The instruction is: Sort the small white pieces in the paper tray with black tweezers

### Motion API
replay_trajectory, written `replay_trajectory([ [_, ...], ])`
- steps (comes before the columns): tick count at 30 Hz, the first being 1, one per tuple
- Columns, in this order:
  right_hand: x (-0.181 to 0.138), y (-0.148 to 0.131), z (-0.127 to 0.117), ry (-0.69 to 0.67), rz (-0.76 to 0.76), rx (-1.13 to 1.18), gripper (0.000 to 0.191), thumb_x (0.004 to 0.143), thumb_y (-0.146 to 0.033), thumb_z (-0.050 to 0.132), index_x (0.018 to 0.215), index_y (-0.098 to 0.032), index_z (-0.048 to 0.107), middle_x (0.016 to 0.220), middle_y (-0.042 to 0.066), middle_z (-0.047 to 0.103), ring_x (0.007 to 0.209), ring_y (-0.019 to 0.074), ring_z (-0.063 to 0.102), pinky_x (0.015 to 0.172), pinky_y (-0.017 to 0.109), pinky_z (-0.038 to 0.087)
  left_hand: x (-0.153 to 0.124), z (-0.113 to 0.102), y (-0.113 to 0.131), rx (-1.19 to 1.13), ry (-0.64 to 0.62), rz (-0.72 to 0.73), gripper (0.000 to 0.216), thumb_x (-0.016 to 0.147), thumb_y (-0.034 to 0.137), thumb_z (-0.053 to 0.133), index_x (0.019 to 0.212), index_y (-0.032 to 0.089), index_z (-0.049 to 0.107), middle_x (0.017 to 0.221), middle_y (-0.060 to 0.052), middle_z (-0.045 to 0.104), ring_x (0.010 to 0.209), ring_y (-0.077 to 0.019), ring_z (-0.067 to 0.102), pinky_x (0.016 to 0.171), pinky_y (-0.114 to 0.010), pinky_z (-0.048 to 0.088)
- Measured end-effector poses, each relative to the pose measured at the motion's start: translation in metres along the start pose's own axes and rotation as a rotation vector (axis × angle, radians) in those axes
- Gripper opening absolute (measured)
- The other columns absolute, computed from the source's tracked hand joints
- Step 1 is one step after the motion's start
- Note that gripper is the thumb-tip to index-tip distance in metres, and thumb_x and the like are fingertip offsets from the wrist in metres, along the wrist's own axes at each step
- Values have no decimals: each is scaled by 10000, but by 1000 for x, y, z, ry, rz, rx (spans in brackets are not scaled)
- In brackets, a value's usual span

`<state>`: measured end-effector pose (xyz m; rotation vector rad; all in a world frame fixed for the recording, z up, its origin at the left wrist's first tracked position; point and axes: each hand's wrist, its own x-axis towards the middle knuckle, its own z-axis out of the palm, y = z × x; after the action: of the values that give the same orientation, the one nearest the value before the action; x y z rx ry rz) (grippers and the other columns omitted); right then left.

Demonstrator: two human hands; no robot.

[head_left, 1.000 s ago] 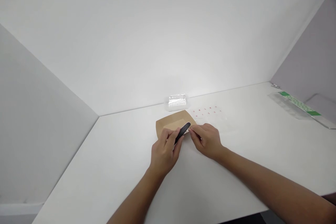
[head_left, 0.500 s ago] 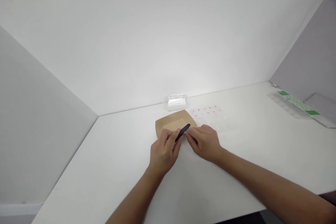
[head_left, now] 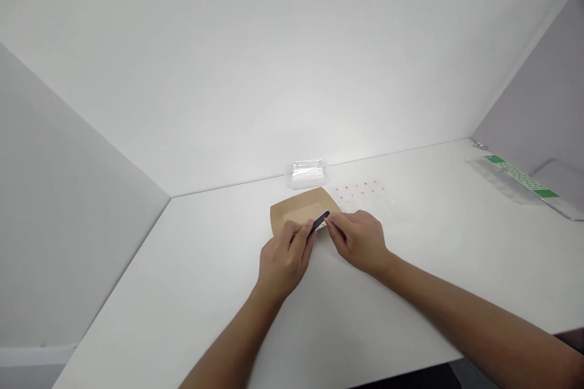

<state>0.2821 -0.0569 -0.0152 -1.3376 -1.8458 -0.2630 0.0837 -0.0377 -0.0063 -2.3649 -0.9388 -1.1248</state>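
My left hand (head_left: pixel 285 255) is closed around a slim black strip (head_left: pixel 320 220) with a rounded tip and a pale edge. The strip points up and to the right, its lower part hidden by my fingers. Close to the tip, my right hand (head_left: pixel 360 238) is closed in a pinch. A small whitish bit shows beside its fingertips, too small to name. Behind and partly under both hands lies a brown kraft paper tray (head_left: pixel 298 202), its near side covered by my fingers.
Against the back wall sits a clear plastic box (head_left: pixel 307 174). A transparent sheet with red digits (head_left: pixel 362 190) lies right of the tray. Farther right is a clear bag with a green-and-white label (head_left: pixel 522 176), by the side panel. These rest on a white table (head_left: pixel 191 267).
My right fingertips have shifted slightly up and right from the strip, and more of the whitish bit shows. My left hand keeps its hold. The view has tilted slightly.
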Motion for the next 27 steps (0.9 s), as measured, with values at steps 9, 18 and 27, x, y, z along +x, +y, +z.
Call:
replay_trajectory([
  [9, -1, 1, 1, -65, 11, 6, 343, 1044, -271, 466, 714, -198, 526, 559, -49, 547, 507, 95, 354, 610, 284, 241, 0, 0, -1, 54, 2, 30, 358, 962, 192, 661, 1314, 213, 597, 814, 10, 651, 586, -81, 556, 512, -221, 396],
  [18, 2, 4, 0, -92, 3, 9, 353, 1044, -269, 460, 702, -200, 518, 546, -47, 533, 495, 97, 345, 598, 280, 240, 1, 0, -1, 83, 10, 46, 395, 957, 188, 654, 1344, 212, 575, 821, 9, 647, 570, -85, 551, 498, -236, 383],
  [27, 2, 2, -2, -85, 11, 30, 352, 1050, -276, 453, 715, -204, 534, 555, -45, 551, 497, 99, 370, 593, 283, 241, 1, -1, -1, 73, -4, 42, 394, 966, 200, 634, 1354, 227, 572, 828, 3, 654, 561, -85, 555, 493, -229, 391],
])
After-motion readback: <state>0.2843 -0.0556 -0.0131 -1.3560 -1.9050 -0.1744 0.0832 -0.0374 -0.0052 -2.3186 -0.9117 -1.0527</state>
